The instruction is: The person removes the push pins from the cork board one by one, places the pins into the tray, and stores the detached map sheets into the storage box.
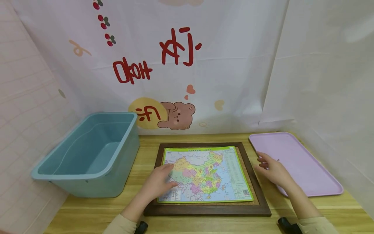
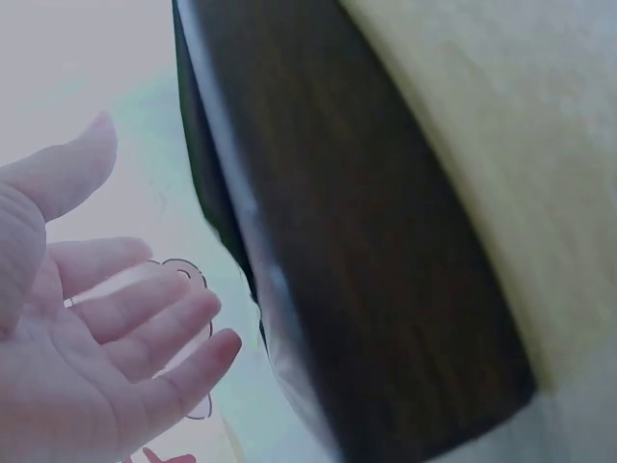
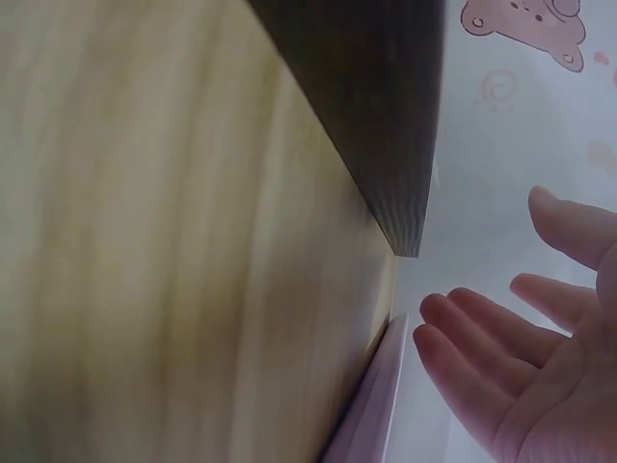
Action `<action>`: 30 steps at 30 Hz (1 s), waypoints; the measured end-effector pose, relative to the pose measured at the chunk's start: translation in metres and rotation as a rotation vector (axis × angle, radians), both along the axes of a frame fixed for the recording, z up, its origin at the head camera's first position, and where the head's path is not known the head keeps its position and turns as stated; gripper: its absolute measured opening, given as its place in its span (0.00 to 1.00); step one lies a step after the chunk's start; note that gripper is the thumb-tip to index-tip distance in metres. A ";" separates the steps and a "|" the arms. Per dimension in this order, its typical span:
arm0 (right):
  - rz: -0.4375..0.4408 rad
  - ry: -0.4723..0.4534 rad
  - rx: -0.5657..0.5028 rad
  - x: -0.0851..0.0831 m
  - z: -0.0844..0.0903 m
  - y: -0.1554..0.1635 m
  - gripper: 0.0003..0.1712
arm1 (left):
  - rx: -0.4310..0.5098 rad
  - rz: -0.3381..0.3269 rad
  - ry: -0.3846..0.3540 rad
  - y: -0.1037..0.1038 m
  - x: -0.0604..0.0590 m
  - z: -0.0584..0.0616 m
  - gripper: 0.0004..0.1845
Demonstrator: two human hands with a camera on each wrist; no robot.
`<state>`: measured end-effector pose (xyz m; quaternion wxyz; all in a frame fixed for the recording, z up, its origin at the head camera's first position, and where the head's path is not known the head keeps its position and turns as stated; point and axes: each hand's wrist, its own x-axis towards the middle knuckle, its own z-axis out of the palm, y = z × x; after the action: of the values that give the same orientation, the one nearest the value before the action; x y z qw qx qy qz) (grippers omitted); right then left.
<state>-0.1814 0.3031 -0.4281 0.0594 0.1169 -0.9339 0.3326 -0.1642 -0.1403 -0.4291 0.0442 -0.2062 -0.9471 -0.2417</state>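
A colourful map sheet [image 1: 201,175] with a green border lies on a cork board in a dark wooden frame [image 1: 210,211]. My left hand [image 1: 157,182] hovers over the left part of the map, fingers extended and thumb apart. In the left wrist view that hand [image 2: 116,328] holds nothing, and the frame's dark edge [image 2: 357,231] stands beside it. My right hand [image 1: 273,169] is between the frame's right side and a pink tray [image 1: 304,165], over the tray's left edge. The right wrist view shows this hand [image 3: 540,357] with loosely bent fingers and an empty palm.
A blue plastic tub [image 1: 122,162] stands on the left of the wooden table [image 1: 87,214]. Behind the table hangs a white printed cloth [image 1: 233,81] with red characters and a bear. More pale cloth [image 1: 336,97] closes off the right side.
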 end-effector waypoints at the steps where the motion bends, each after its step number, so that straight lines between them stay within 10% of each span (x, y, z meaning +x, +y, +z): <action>1: 0.003 -0.012 0.001 0.000 -0.001 0.000 0.37 | 0.011 0.023 -0.006 0.000 -0.001 0.000 0.38; 30: 0.054 -0.287 -0.086 -0.002 -0.011 -0.007 0.43 | 0.329 0.346 -0.306 -0.010 -0.020 0.010 0.44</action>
<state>-0.1832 0.2965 -0.4392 -0.0786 0.0907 -0.9142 0.3870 -0.1839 -0.1506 -0.4188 -0.0259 0.0076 -0.9119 -0.4095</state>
